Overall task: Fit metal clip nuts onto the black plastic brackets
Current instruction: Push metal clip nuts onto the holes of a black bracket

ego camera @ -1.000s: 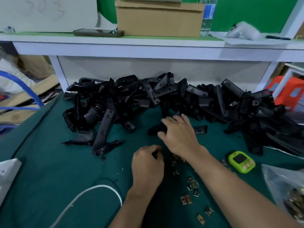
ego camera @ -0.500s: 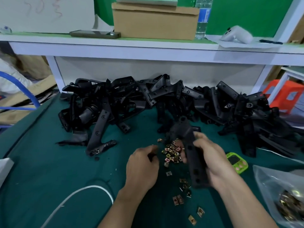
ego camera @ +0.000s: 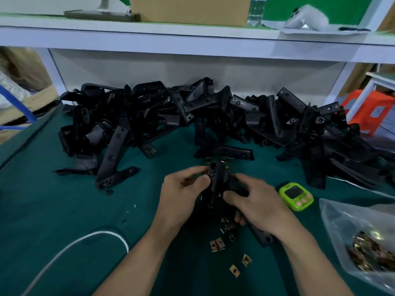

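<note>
Bracket point(ego camera: 217, 178) now off the table point(ego camera: 64, 210): R hand point(ego camera: 260, 208) grips it, L hand point(ego camera: 181, 197) pinches its top end. Clip nuts point(ego camera: 217, 245) next imo.

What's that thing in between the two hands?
A black plastic bracket. The head view shows the left hand pinching its top end and the right hand gripping it lower down.

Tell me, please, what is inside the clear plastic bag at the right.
A heap of brassy metal clip nuts shows through the plastic bag. The cloudy film and the frame edge hide how many there are.
</note>
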{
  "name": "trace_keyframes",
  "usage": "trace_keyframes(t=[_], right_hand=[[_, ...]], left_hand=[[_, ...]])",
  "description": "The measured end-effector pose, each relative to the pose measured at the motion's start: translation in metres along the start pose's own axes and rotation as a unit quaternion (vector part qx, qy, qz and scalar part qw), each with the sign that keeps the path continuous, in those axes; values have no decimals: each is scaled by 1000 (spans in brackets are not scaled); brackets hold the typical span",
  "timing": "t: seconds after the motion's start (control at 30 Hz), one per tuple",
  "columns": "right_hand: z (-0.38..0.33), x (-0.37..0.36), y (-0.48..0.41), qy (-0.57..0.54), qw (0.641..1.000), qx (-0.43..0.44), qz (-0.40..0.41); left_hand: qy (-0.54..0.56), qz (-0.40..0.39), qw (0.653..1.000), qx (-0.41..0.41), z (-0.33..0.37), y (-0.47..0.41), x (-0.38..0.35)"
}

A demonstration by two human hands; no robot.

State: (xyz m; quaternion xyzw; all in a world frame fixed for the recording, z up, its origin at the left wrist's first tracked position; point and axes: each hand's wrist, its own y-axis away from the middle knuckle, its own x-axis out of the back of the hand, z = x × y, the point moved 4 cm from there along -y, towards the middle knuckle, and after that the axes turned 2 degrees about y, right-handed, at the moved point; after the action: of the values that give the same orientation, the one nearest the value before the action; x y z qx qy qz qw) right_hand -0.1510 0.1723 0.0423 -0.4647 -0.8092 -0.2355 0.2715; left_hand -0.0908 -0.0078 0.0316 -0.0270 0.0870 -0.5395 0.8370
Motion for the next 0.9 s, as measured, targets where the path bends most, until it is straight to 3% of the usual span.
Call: trace_keyframes(t=[0.1,0.23,0.3,0.37,0.47,0.53,0.63,0.9], right_hand=[[-13,-3,10,228,960,48,155],[-25,-14,13,353,907,46,228],[-19,-11,12,308,918,35,248],[-13,-7,9,197,952,26,233],[-8,-10,8,156,973,51,159],[-11,-11,8,162,973,77,143],[-12,-12,9,170,973,87,131],[-1,-25,-3,191,970,100,115]], left_hand=[[-5,36,999,7,-3,4,-2],[-19,40,998,-50,5,6,-1],[-95,94,990,-50,5,2,13],[-231,132,963,-50,6,-3,33],[-369,93,925,-8,2,-7,50],[-400,45,915,21,-6,-4,47],[-440,6,898,-12,-10,-1,38],[-499,63,857,-116,-7,-6,27]])
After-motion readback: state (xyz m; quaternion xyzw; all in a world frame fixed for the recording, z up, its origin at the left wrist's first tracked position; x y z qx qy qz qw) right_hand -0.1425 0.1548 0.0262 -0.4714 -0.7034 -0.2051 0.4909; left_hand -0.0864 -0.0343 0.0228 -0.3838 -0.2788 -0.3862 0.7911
